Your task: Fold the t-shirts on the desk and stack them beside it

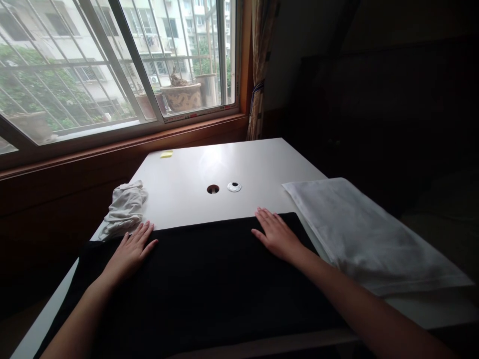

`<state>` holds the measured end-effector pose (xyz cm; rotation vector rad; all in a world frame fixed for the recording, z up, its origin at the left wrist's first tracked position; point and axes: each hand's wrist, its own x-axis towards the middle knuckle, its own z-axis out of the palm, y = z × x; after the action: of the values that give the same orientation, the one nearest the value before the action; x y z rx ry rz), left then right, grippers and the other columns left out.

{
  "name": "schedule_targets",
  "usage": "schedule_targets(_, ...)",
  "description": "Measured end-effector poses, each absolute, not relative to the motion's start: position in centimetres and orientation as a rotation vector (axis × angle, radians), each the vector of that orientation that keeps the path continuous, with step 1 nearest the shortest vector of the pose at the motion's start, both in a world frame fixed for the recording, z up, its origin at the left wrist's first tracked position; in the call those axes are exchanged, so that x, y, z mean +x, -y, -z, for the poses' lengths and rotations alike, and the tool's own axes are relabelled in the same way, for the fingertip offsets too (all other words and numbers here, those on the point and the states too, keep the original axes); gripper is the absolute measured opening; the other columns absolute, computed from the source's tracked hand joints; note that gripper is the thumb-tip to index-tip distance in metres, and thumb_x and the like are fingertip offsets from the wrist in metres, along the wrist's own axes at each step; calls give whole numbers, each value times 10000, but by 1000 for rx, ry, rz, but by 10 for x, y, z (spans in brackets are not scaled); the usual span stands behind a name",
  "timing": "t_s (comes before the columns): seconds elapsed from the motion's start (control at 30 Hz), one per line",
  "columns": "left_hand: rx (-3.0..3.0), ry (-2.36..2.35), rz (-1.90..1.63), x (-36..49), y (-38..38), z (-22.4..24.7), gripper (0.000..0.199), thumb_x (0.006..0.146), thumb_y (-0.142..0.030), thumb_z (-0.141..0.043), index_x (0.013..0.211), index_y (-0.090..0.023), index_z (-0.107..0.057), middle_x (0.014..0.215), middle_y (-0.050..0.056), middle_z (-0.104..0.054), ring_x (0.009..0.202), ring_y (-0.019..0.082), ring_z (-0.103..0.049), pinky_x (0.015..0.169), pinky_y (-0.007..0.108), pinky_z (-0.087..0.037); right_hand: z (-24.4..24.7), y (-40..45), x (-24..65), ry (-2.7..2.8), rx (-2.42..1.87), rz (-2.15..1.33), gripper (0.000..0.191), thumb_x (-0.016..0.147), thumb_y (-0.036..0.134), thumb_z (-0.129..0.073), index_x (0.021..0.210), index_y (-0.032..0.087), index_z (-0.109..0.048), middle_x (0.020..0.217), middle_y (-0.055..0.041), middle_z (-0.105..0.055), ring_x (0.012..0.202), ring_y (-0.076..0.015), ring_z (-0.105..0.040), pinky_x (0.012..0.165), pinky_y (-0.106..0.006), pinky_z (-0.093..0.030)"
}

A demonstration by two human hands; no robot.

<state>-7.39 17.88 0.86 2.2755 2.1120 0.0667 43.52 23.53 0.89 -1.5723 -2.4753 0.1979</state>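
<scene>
A: In head view, miss anything?
B: Can't discern folds in the black cloth (209, 279); leaves frame toward seven o'clock, partly hidden by forearms (337, 286).
A: Points where?
B: Lies on the counter (179, 197) at six o'clock, stretching lengthwise nine to three.
A: Gripped?
B: Lies beneath a flat, wide grip: left hand (130, 249) at ten, right hand (277, 235) at two.

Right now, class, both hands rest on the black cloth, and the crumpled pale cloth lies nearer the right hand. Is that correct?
Not quite: the head view shows the crumpled pale cloth lying nearer the left hand than the right hand. Both hands do rest on the black cloth.
</scene>
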Motion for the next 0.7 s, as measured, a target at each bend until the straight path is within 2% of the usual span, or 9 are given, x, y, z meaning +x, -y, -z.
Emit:
schedule_targets(0.1, 2185, -2154, -82, -100, -181, -7, 677, 1050, -558, -285, 1619, -190, -297, 1689, 126, -270, 1562, 320, -242, 1255, 556, -192, 3, -239, 459, 2361, -1700, -83, 733, 1049, 599, -284, 1585, 109, -382, 1669, -147, -305, 1554, -290, -253, 1275, -491, -200)
schedule_targets(0.27, 2072, -2255, -102, -124, -181, -4, 712, 1028, -558, -306, 1607, -143, -324, 1642, 164, -370, 1532, 334, -322, 1244, 564, -241, 11, -241, 464, 2315, -1743, 23, 728, 1047, 593, -262, 1571, 110, -410, 1655, -141, -342, 1546, -290, -279, 1270, -486, -230)
schedule_targets(0.4, 2065, -2315, -182, -133, -171, 0, 704, 1021, -534, -288, 1595, -132, -353, 1625, 145, -408, 1518, 316, -358, 1248, 558, -254, 9, -241, 463, 2328, -1782, 29, 728, 1050, 578, -258, 1562, 87, -421, 1653, -145, -346, 1542, -296, -286, 1261, -484, -259)
schedule_targets(0.5, 2031, -2341, -236, -138, -161, -1, 721, 998, -539, -302, 1558, -101, -424, 1593, 152, -459, 1502, 322, -386, 1237, 539, -302, 10, -242, 464, 2331, -1771, 22, 735, 1046, 586, -269, 1567, 89, -414, 1654, -145, -343, 1539, -302, -295, 1261, -483, -261)
schedule_targets(0.6, 2041, -2329, -338, -140, -151, -7, 684, 983, -537, -333, 1500, -129, -517, 1546, 129, -532, 1468, 306, -445, 1218, 490, -360, 12, -242, 466, 2327, -1752, 24, 726, 1043, 583, -289, 1563, 95, -422, 1652, -147, -349, 1532, -312, -309, 1259, -494, -264)
schedule_targets(0.7, 2173, -2325, -519, -137, -144, -15, 605, 998, -492, -336, 1439, -160, -585, 1534, 103, -551, 1478, 269, -433, 1248, 449, -314, 13, -242, 466, 2327, -1731, 38, 704, 1043, 566, -301, 1557, 103, -435, 1644, -148, -365, 1531, -310, -312, 1254, -504, -274)
